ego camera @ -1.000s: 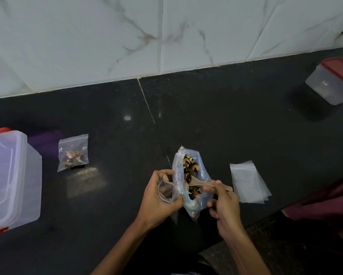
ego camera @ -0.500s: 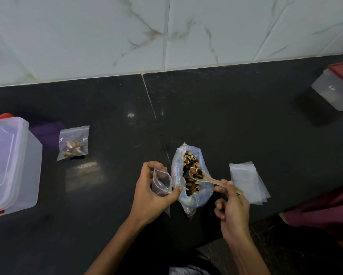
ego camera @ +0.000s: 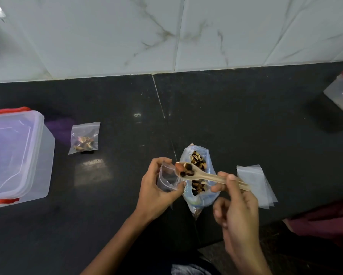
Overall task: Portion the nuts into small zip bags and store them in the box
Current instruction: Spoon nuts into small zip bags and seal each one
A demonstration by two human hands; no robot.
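Over the dark stone counter (ego camera: 246, 116), the right hand (ego camera: 236, 205) pinches a pale wooden spoon (ego camera: 206, 175) loaded with mixed nuts (ego camera: 184, 168) at the small clear zip bag (ego camera: 167, 179) the left hand (ego camera: 156, 187) grips open, so next is probably tipping it in without spilling.

Right hand (ego camera: 238, 207) holds loaded spoon (ego camera: 204, 174) at small bag (ego camera: 167, 178).

Black stone counter (ego camera: 246, 120), white marble-tile wall (ego camera: 107, 36)

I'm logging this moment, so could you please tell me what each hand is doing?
Left hand: holds the small zip bag open.
Right hand: pinches the loaded spoon.
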